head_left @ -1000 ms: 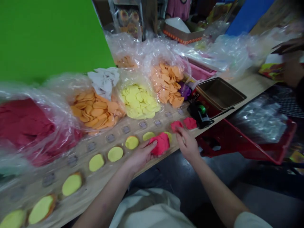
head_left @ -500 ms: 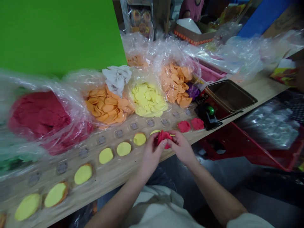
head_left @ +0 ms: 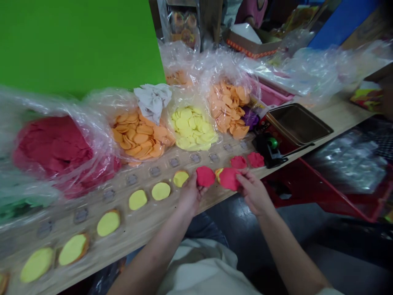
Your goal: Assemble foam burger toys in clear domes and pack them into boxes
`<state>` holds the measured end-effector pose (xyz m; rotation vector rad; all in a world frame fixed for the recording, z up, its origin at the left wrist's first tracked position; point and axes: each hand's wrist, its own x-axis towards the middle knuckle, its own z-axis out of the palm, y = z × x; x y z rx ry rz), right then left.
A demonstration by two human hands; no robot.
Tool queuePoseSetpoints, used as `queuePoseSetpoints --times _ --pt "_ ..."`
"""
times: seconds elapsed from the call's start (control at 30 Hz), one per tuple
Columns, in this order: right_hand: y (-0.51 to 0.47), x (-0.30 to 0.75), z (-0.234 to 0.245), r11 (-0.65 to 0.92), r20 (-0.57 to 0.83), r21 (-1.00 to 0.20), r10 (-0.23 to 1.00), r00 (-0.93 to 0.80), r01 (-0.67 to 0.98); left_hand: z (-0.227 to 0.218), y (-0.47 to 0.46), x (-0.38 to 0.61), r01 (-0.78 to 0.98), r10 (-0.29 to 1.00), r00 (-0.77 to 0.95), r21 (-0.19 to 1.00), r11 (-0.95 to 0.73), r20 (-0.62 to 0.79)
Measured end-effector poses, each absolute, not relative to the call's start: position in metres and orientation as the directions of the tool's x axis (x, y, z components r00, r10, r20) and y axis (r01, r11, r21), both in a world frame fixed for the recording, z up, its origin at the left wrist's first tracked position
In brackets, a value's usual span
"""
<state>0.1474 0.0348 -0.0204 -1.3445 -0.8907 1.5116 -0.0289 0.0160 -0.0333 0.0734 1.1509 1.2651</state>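
My left hand [head_left: 190,194] pinches a flat, round red piece [head_left: 205,176] that looks like soft clay or foam. In my right hand [head_left: 254,191] is a second red piece [head_left: 229,179], held at its right edge between thumb and fingers. A bit of yellow shows at that piece's left side; I cannot tell whether it touches it. Just beyond my right hand, two ruffled red pieces [head_left: 255,159] lie in the row. To the left, several yellow discs [head_left: 161,191] run along the wooden table [head_left: 147,225], some with orange beneath.
Behind the row stand clear bags of red pieces [head_left: 52,145], orange pieces [head_left: 138,135] and yellow pieces [head_left: 193,127]. A black tape dispenser [head_left: 270,151] and a brown tray [head_left: 299,123] sit on the right. Below them is a red crate [head_left: 325,192]. A person's arm shows at the back.
My hands have moved apart. The red material they held together now shows as two flat pieces, one in each hand.
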Motion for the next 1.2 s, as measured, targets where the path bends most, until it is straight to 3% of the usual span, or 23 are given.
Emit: queuePoseSetpoints --times 0.07,0.13,0.23,0.3,0.4,0.47,0.6,0.73,0.83,0.97,1.2 --pt "0.044 0.167 -0.022 -0.258 -0.266 -0.962 0.957 0.113 -0.086 -0.03 0.019 -0.037 -0.748 0.749 -0.118 0.555 0.365 -0.652" --pt "0.056 0.181 -0.025 -0.153 -0.134 -0.983 0.978 0.163 0.107 -0.027 0.02 -0.047 -0.76 0.761 -0.055 0.521 0.388 -0.646" --pt "0.072 0.184 -0.029 -0.042 -0.063 -0.943 0.996 -0.055 0.33 -0.023 0.017 -0.057 -0.679 0.785 0.015 0.569 0.463 -0.62" --pt "0.081 0.176 -0.033 0.024 -0.09 -0.922 0.958 -0.273 0.388 -0.024 0.013 -0.058 -0.506 0.807 -0.021 0.702 0.5 -0.59" --pt "0.088 0.161 -0.042 0.193 -0.064 -0.808 0.91 -0.409 0.557 -0.028 0.007 -0.052 -0.089 0.884 -0.039 0.883 0.46 -0.465" --pt "0.09 0.154 -0.049 0.307 -0.007 -0.685 0.904 -0.428 0.66 -0.03 0.004 -0.045 0.12 0.927 0.037 0.922 0.367 -0.374" --pt "0.09 0.151 -0.057 0.463 0.092 -0.528 0.865 -0.494 0.712 -0.034 0.002 -0.03 0.345 0.954 0.18 0.924 0.165 -0.238" --pt "0.079 0.16 -0.06 0.491 0.216 -0.465 0.87 -0.444 0.736 -0.035 0.004 -0.013 0.608 0.949 0.262 0.794 -0.023 -0.173" --pt "0.064 0.168 -0.064 0.422 0.299 -0.361 0.897 -0.326 0.832 -0.034 0.009 -0.001 0.82 0.931 0.248 0.57 -0.055 -0.268" --pt "0.046 0.167 -0.072 0.392 0.205 -0.147 0.91 -0.36 0.908 -0.035 0.014 0.008 0.951 0.9 0.192 0.302 -0.071 -0.391" --pt "0.031 0.151 -0.069 0.295 0.144 0.056 0.943 -0.3 0.954 -0.041 0.012 0.015 0.959 0.903 0.197 0.265 -0.097 -0.382"
